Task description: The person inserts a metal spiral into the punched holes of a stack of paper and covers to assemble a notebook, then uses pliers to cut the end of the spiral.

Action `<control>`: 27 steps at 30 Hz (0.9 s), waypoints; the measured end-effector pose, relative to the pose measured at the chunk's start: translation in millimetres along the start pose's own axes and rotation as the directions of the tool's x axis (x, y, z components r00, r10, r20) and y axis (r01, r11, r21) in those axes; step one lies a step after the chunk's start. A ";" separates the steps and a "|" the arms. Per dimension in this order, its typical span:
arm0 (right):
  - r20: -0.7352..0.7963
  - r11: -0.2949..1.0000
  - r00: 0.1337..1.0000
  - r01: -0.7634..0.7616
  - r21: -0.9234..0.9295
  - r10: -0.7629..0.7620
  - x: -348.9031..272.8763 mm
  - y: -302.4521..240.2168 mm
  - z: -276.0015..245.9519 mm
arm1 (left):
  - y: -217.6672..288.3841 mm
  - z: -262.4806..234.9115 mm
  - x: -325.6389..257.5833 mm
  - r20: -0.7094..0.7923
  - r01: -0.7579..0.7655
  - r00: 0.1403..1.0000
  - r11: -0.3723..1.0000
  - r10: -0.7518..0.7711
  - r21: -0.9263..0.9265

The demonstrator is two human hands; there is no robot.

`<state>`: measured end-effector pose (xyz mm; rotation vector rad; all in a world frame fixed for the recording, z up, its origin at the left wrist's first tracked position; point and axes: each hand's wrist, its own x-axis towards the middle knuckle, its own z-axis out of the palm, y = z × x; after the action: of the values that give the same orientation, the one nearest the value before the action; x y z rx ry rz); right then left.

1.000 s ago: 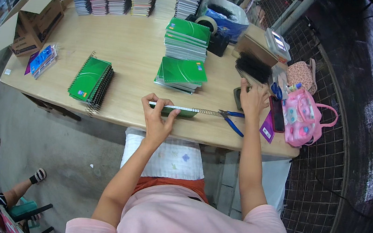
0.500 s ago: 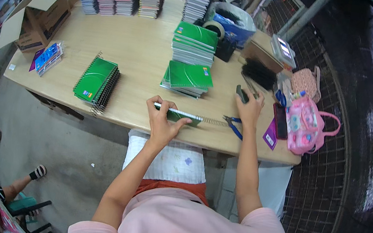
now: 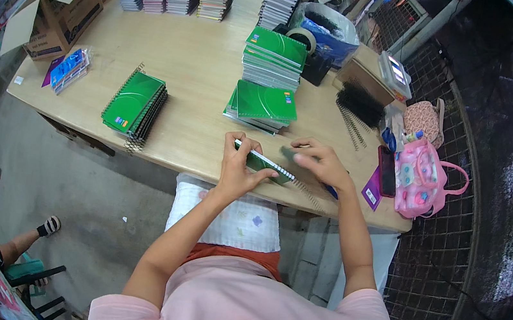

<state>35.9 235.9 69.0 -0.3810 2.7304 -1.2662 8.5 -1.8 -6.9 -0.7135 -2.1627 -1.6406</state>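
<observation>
While your left hand [image 3: 236, 169] clamps the green notebook [image 3: 264, 162] at the near table edge, thumb under and fingers curled over its left end, you look to be mid-binding: feeding the spiral wire [image 3: 311, 196] along the notebook's punched edge. The book lies flat on the wooden table [image 3: 199, 55], directly in front of you, just below the short stack of green notebooks [image 3: 262, 106].

Your right hand [image 3: 320, 162] sits palm-down at the book's right end, fingers bent and pinched low; I can't tell whether it grips the coil or just presses the cover. Both forearms come in from below, elbows tucked, wrists nearly level with the tabletop.

My read on the next move: keep the left grip firm and steady so the holes stay aligned, then twist from the right with small finger rolls, not wrist swings.

Further out: loose black coils [image 3: 360, 102] to your right, a phone [image 3: 386, 171] and pink bag [image 3: 422, 178] at the table's right end, and bound green notebooks [image 3: 134, 104] to your left.
</observation>
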 end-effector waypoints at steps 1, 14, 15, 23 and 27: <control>-0.029 0.864 1.000 0.015 0.502 0.000 -6.3 2.4 -1.2 | 0.2 0.3 0.1 0.003 0.005 1.000 1.000 -0.005 -0.005; -0.017 0.979 0.999 -0.028 0.201 0.032 -2.3 -7.4 0.2 | 3.8 7.4 -1.2 0.039 -0.004 0.999 0.999 0.005 -0.042; 0.029 0.946 0.999 0.022 0.324 -0.033 -2.7 -4.9 2.0 | 3.0 7.4 -1.1 0.041 -0.014 0.999 0.999 0.016 -0.042; 0.070 0.955 0.995 0.048 0.291 -0.071 3.4 -0.6 10.0 | 3.8 10.0 -4.0 0.048 -0.039 0.998 0.998 0.042 -0.048; 0.035 0.963 0.996 -0.084 0.256 0.077 0.9 -3.7 -0.3 | -6.5 0.4 -3.6 0.087 0.138 0.990 0.884 -0.111 -0.446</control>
<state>35.7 233.6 71.9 -0.2544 2.4885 -1.5554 7.7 -3.5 -14.1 -0.7645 -1.9095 -2.2569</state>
